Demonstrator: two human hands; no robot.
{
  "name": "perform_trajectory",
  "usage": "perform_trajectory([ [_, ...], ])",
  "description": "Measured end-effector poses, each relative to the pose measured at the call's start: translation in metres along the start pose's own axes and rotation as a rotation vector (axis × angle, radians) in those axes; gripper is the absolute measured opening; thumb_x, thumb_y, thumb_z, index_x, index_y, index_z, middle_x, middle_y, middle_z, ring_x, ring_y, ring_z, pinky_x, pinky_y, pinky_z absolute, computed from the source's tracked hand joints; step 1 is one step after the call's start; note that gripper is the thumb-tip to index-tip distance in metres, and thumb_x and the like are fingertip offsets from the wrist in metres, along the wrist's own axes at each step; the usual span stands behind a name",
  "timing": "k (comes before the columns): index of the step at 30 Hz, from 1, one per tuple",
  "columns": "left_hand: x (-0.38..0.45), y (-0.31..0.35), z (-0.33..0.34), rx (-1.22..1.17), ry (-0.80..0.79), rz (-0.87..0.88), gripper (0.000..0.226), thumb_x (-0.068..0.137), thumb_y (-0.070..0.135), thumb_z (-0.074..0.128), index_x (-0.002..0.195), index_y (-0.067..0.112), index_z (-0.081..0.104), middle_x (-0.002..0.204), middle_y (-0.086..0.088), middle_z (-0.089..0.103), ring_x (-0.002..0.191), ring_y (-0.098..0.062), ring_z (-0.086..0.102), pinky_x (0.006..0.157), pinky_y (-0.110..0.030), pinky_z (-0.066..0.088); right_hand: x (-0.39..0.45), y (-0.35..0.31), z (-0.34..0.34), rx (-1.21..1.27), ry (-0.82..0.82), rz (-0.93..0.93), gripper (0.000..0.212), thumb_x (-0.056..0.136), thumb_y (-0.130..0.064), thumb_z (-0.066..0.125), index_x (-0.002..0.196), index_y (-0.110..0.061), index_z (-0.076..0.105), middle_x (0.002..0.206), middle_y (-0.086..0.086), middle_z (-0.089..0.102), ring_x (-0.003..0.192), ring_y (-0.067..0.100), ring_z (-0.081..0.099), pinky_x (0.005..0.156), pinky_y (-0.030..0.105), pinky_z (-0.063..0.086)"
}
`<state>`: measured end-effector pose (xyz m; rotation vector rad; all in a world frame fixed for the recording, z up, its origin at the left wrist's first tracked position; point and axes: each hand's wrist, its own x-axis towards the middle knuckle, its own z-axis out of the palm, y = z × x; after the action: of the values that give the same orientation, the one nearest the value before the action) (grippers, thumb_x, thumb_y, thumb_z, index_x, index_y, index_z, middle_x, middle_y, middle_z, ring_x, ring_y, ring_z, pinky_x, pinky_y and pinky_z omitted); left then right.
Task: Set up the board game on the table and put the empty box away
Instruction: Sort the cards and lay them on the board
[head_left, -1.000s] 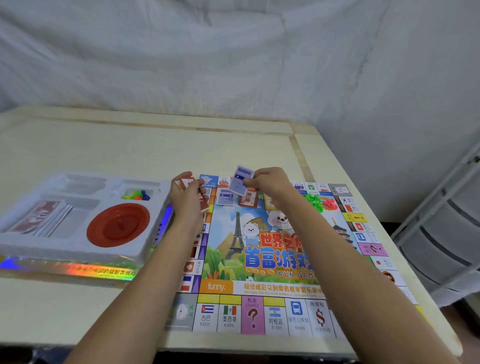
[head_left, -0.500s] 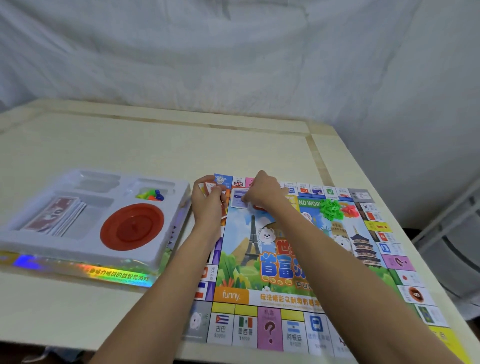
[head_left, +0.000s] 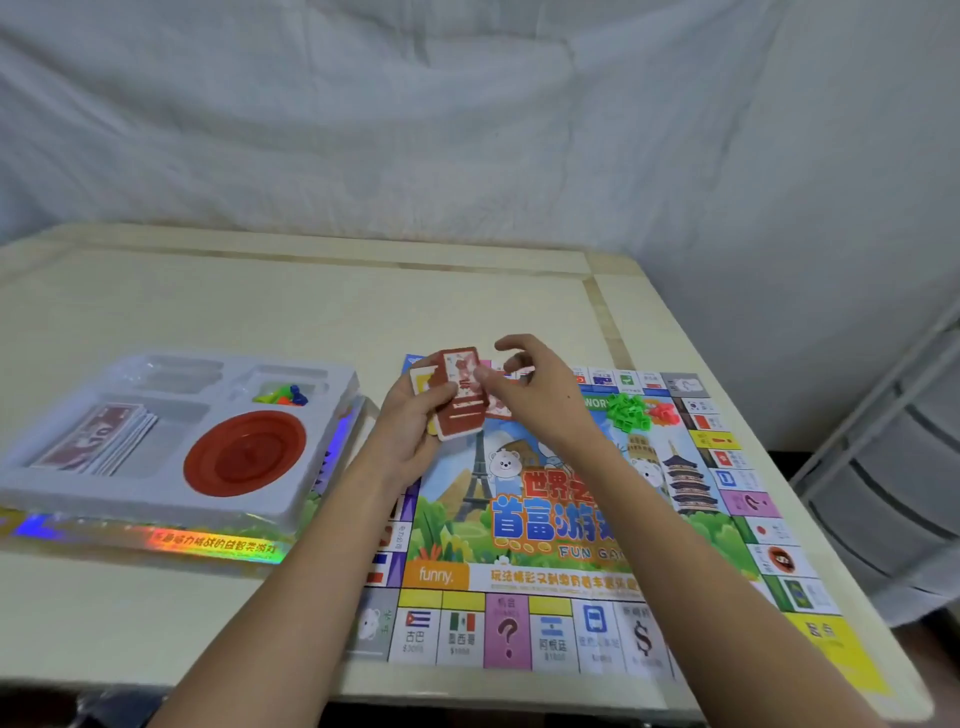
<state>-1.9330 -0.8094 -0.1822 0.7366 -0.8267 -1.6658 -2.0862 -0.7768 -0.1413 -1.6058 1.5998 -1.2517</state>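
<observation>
Left hand (head_left: 410, 415) grips the card stack (head_left: 460, 392); right hand (head_left: 535, 387) loosely curled, empty — we judge cards light, slippery; pinch edges.

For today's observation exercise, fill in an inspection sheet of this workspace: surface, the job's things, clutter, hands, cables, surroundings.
Surface: pale table, bare at the back.
Job's things: game board laid flat at the right front; white tray in the shiny box on the left, holding paper money, a red dish and coloured pawns; green pieces and red pieces lie on the board.
Clutter: nothing seen.
Hands: left hand grips a stack of red-backed cards; right hand touches the top card with loosely curled fingers.
Cables: nothing seen.
Surroundings: white cloth backdrop; grey drawer unit at right.
</observation>
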Motion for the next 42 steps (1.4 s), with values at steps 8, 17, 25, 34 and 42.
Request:
perform_trajectory([
  [8, -0.023, -0.015, 0.025, 0.096, -0.234, -0.092, 0.053, 0.085, -0.016, 0.053, 0.130, 0.011, 0.055, 0.119, -0.022, 0.067, 0.103, -0.033, 0.067, 0.091, -0.051, 0.054, -0.030, 0.034, -0.035, 0.106, 0.035, 0.182, 0.020, 0.082, -0.023, 0.077, 0.096, -0.012, 0.068, 0.084, 0.002, 0.068, 0.077, 0.015, 0.066, 0.071, 0.027, 0.053],
  [17, -0.026, -0.027, 0.043, 0.264, -0.082, 0.006, 0.045, 0.079, -0.008, 0.072, 0.115, 0.016, 0.061, 0.108, -0.016, 0.072, 0.091, -0.029, 0.073, 0.070, -0.043, 0.061, -0.048, 0.034, -0.050, 0.251, 0.030, 0.302, 0.015, 0.085, -0.015, 0.074, 0.098, -0.011, 0.068, 0.089, 0.009, 0.075, 0.081, 0.021, 0.074, 0.073, 0.034, 0.061],
  [25, -0.027, -0.029, 0.038, 0.257, -0.140, -0.011, 0.054, 0.079, -0.018, 0.066, 0.116, 0.021, 0.061, 0.103, -0.010, 0.074, 0.092, -0.025, 0.072, 0.077, -0.046, 0.061, -0.051, 0.035, -0.053, 0.145, 0.072, 0.308, 0.006, 0.089, -0.016, 0.068, 0.094, -0.014, 0.070, 0.089, 0.003, 0.074, 0.083, 0.018, 0.072, 0.066, 0.026, 0.054],
  [34, -0.027, -0.033, 0.042, 0.331, -0.036, 0.065, 0.039, 0.076, -0.002, 0.078, 0.103, 0.021, 0.063, 0.099, -0.007, 0.076, 0.093, -0.027, 0.073, 0.072, -0.041, 0.060, -0.053, 0.033, -0.045, 0.213, 0.008, 0.333, 0.015, 0.088, -0.015, 0.069, 0.103, -0.012, 0.070, 0.091, 0.005, 0.075, 0.081, 0.020, 0.073, 0.073, 0.037, 0.061],
  [42, -0.023, -0.034, 0.038, 0.312, 0.038, 0.045, 0.017, 0.091, 0.010, 0.066, 0.105, 0.018, 0.062, 0.099, -0.009, 0.075, 0.087, -0.025, 0.073, 0.077, -0.045, 0.059, -0.055, 0.036, -0.041, 0.238, 0.064, 0.338, 0.013, 0.092, -0.012, 0.063, 0.103, -0.013, 0.068, 0.097, 0.002, 0.073, 0.083, 0.009, 0.069, 0.061, 0.017, 0.048],
])
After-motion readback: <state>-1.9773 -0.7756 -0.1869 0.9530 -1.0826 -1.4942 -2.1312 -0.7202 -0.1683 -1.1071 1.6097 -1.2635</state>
